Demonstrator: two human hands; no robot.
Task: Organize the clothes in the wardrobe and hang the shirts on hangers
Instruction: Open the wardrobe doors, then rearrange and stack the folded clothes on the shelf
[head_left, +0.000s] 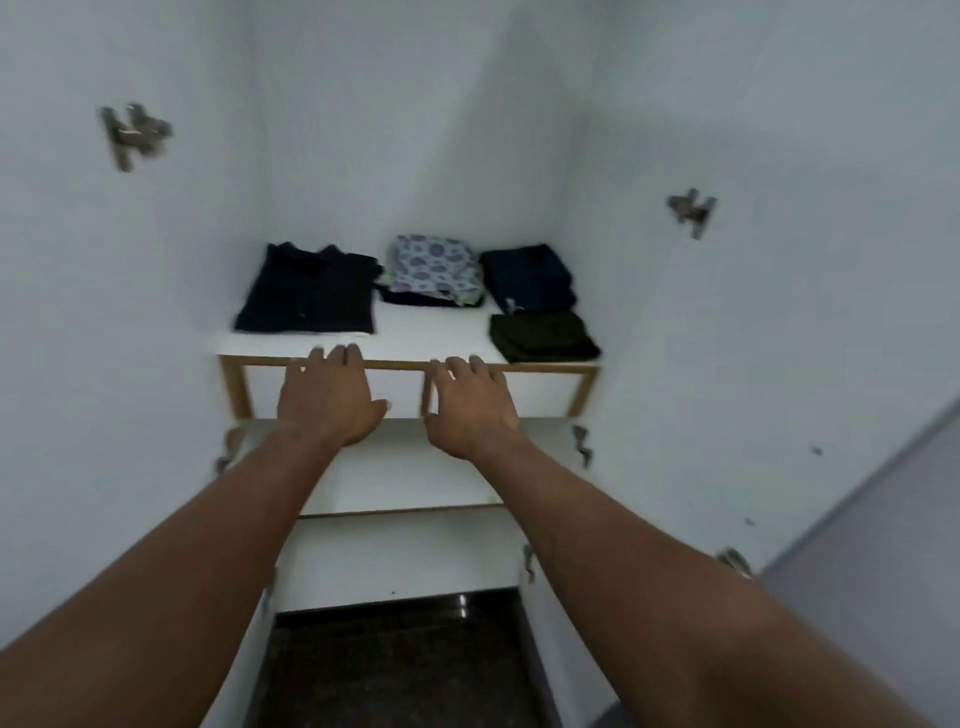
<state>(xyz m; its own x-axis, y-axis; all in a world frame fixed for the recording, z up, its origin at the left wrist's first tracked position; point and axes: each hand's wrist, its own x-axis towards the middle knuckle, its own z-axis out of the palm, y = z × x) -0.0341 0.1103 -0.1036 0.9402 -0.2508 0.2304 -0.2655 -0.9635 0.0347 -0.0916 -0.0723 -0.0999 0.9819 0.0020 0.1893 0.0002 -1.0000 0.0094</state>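
Head view, hands at the shelf front. Your left hand (330, 397) and right hand (470, 402) both reach forward palm down with fingers straight, and neither holds anything. Their fingertips lie over the wooden front edge of the white shelf (431, 332); whether they touch it cannot be told. Four folded piles sit on that shelf. The dark shirt (306, 296) lies at 12 o'clock from your left hand, just beyond the fingertips, with its collar at the far end and its hem toward you, so its long axis runs from 12 to 6. The patterned cloth (434, 265) rests on a darker piece at the back, at about 12 o'clock from your right hand and well beyond it. The navy pile (530, 278) and the olive pile (543, 338) lie at 1 and 2 o'clock from the right hand, the olive one at the front edge. Judged from this layout, the dark shirt is the likely first item to hang, and your left hand is the nearer one: a short advance straight ahead should bring it onto the hem. No hanger shows in this view.
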